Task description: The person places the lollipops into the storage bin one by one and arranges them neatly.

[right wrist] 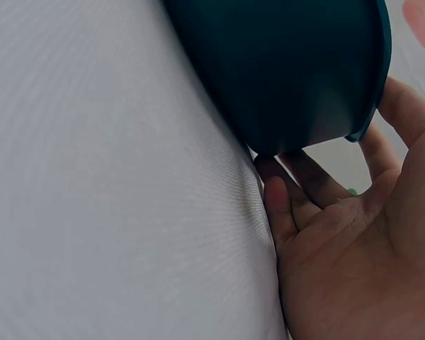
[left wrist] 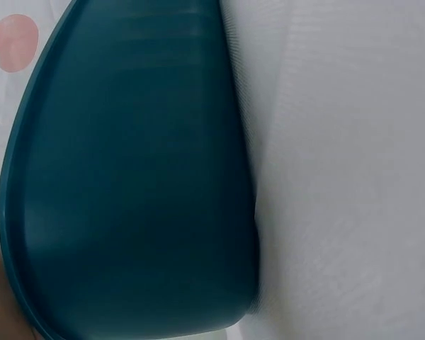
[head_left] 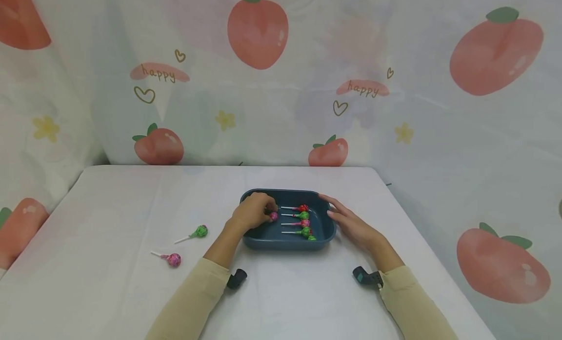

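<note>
My left hand [head_left: 251, 212] reaches over the left end of a dark teal, rounded plastic tray [head_left: 281, 244]. Its thumb and fingers pinch a pink-purple lollipop [head_left: 273, 216] low inside; the stick is hidden. At the tray's right end, my right hand [head_left: 353, 226] rests with fingers extended against the rim and outer wall. The right wrist view shows the fingers [right wrist: 315, 180] of that hand spread beside the tray end, some near its base. A row of lollipops lies in the tray: a red one [head_left: 303, 208], a pink one [head_left: 304, 223] and several green ones [head_left: 304, 215], sticks pointing left.
Left of the tray, a green lollipop [head_left: 201, 231] and a pink-purple lollipop [head_left: 174, 260] lie on the white-covered table [head_left: 110, 208]. A peach-printed cloth [head_left: 281, 96] hangs behind and at the sides. Both wrists carry small black cameras [head_left: 237, 278].
</note>
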Demonstrator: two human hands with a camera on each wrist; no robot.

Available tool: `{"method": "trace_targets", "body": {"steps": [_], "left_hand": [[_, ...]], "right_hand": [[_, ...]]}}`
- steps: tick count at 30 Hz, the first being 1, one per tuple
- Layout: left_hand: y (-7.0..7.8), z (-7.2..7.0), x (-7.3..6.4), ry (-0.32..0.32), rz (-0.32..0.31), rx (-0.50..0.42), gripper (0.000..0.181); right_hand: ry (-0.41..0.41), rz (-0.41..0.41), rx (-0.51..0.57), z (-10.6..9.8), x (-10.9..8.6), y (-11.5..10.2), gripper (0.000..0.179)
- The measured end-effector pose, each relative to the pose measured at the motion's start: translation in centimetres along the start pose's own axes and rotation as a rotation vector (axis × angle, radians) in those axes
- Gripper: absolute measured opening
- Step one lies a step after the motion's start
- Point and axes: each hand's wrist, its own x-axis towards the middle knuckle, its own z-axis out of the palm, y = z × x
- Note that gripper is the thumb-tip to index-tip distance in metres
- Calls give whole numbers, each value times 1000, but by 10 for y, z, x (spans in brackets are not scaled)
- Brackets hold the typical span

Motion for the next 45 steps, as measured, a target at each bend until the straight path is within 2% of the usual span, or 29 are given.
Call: {"method": "trace_targets", "body": {"steps": [9, 15, 23, 30, 35, 40, 45], "left_hand": [[-3, -4, -2, 2, 43, -55, 23], [-7, -8, -3, 21, 70, -170, 18], [-14, -17, -4, 13, 84, -291, 23], [-21, -28, -6, -5, 88, -297, 23], [-29, -41, -11, -11, 101, -305, 25], [-35, -52, -19, -23, 92, -320, 26], [-43, -59, -31, 1, 121, -310, 25]], "right_hand": [[-18, -6, -1, 2, 1, -4, 54], [-20, -7, 9, 3, 1, -3, 53], [-9, 3, 0, 3, 1, -1, 51], [-9, 19, -2, 1, 0, 1, 52], [4, 31, -3, -1, 1, 0, 51], [3, 23, -15, -1, 2, -2, 52], [-6, 13, -14, -1, 3, -2, 52]]}}
